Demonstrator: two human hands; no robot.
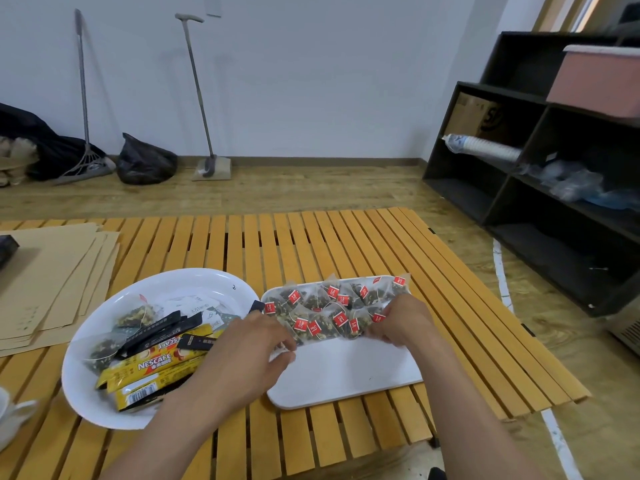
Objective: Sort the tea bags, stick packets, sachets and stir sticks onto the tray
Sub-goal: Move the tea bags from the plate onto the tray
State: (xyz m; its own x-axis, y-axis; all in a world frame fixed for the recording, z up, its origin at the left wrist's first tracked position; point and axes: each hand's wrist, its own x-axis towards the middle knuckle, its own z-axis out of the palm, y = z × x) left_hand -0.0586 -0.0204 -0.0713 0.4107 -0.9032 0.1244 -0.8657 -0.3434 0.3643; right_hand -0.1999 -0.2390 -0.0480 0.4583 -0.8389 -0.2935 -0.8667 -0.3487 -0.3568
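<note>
1. I see my left hand [256, 336] and right hand [398, 322], fingers curled, touching the tea bags [332, 306] along the tray [346, 375] at its 12 o'clock edge; I cannot tell whether either pinches.
2. At 9 o'clock, the bowl [104, 403] holds stick packets [152, 365].

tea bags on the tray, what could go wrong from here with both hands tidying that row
The tea bags crowd the far edge of the tray, some poking past its rim, so a nudge from the left hand or right hand could tip them onto the slatted table. Their red tags and strings overlap and may tangle. The near tray half must still fit the packets in the bowl.
</note>
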